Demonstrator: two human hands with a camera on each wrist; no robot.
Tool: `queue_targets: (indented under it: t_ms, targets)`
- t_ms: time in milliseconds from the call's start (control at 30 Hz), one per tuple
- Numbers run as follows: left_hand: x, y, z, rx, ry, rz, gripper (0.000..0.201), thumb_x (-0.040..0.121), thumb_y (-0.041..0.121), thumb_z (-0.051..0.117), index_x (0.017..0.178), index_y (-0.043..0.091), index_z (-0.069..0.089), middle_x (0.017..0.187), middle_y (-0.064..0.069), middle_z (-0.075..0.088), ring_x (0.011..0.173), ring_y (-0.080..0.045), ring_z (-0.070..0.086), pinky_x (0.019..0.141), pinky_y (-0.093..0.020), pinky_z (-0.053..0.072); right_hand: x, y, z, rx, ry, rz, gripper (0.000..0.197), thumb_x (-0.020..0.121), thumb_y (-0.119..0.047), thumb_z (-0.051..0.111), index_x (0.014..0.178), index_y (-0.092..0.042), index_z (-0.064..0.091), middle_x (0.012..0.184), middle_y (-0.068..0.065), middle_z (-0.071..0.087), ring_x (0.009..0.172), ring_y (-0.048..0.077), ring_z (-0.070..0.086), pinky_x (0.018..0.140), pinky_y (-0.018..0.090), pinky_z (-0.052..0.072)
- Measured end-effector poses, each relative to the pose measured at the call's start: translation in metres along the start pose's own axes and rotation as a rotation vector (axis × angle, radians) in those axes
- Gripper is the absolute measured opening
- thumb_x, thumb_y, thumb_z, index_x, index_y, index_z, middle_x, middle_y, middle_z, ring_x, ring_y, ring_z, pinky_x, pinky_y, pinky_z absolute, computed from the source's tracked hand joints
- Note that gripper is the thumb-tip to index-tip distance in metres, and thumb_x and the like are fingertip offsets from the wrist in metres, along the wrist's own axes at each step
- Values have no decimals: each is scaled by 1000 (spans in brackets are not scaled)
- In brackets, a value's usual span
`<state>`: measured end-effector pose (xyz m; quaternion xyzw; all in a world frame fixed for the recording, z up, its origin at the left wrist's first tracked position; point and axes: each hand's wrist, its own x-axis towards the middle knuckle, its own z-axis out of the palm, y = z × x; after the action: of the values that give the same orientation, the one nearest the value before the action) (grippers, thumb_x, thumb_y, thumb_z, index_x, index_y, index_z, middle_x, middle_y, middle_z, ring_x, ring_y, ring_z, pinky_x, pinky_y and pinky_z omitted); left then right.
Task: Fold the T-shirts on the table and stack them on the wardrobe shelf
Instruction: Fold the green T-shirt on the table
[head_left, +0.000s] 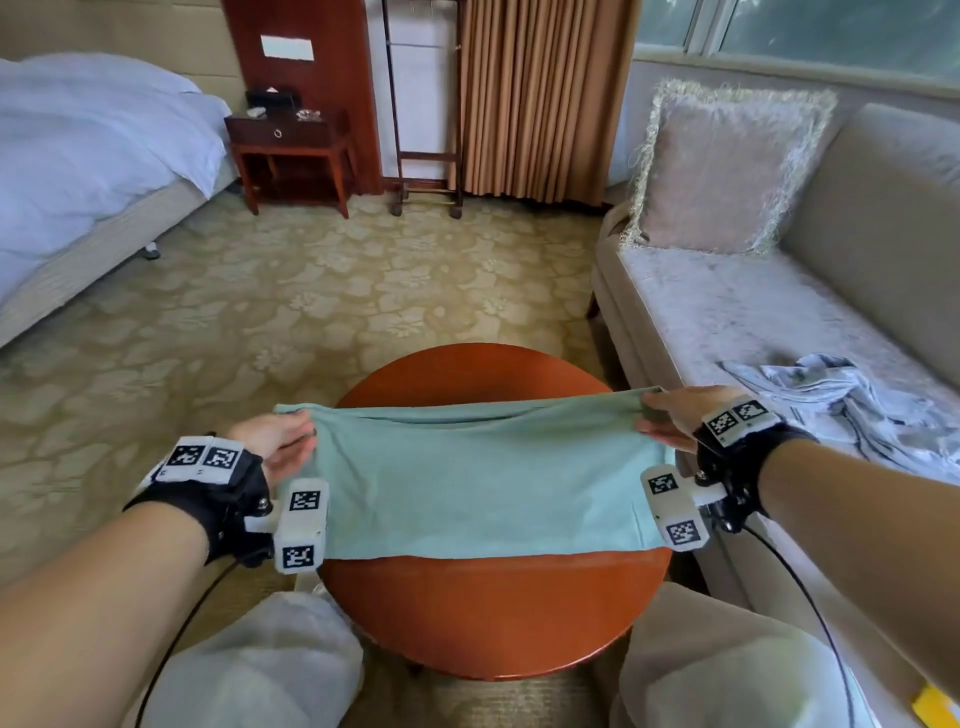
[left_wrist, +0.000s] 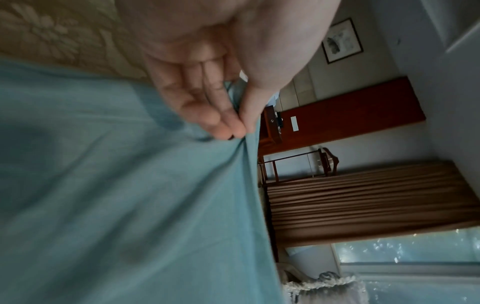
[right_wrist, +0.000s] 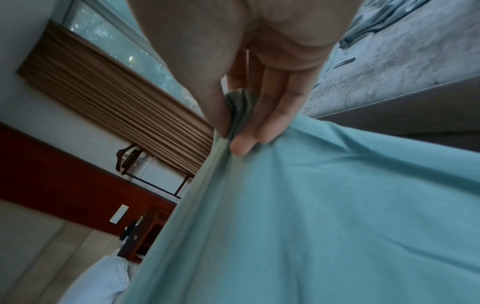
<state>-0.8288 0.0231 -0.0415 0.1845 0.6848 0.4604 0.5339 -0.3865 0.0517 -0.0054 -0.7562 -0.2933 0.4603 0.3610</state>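
Nearest to me are the person's knees in pale trousers, and between them the round, red-brown wooden tabletop (head_left: 493, 618). Over its middle lies the plain teal cotton T-shirt (head_left: 483, 493), already reduced to a wide band with one layer over another. Its near hem rests flat on the wood, and its two ends reach past the rim at 9 and 3 o'clock.

The left hand (head_left: 275, 441) pinches the far corner at about 10 o'clock: the left wrist view shows the thumb closed against the fingertips (left_wrist: 228, 125) with the cloth between them. The right hand (head_left: 675, 415) does the same at about 2 o'clock, thumb and fingers (right_wrist: 249, 139) pressed on several bunched layers. The far edge between them is stretched tight and seems a little lifted.

So I judge this shirt is in the middle of its folding; at least one more fold is needed before it is a compact packet.

Farther away, at 2 o'clock, a crumpled white and grey patterned garment (head_left: 852, 410) lies on the pale beige sofa (head_left: 727, 301), not folded. No wardrobe shelf is visible, so stacking is not yet begun, as far as I can see.
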Motion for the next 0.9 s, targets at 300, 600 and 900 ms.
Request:
queue_targets:
  t_ms: [300, 600, 900]
  targets:
    - [75, -7, 7, 386, 172, 80, 48, 90, 46, 63, 64, 13, 40, 56, -4, 34, 33, -13, 30, 40, -19, 20, 73, 7, 33, -309, 216, -90, 27, 76, -32, 79, 67, -10, 66, 53, 7, 63, 54, 23, 64, 54, 31, 55]
    - [111, -23, 11, 404, 134, 21, 46, 90, 55, 58, 70, 15, 48, 57, -1, 44, 40, -14, 33, 41, -20, 24, 102, 27, 50, -283, 76, -2, 31, 86, -30, 71, 98, -1, 68, 52, 0, 66, 59, 15, 63, 72, 27, 56]
    - [97, -17, 6, 261, 82, 190, 34, 77, 21, 81, 104, 16, 62, 87, -7, 69, 57, -12, 60, 45, -22, 41, 60, 18, 53, -419, 194, 41, 43, 52, -27, 77, 90, -8, 70, 73, 12, 70, 68, 27, 68, 77, 46, 57]
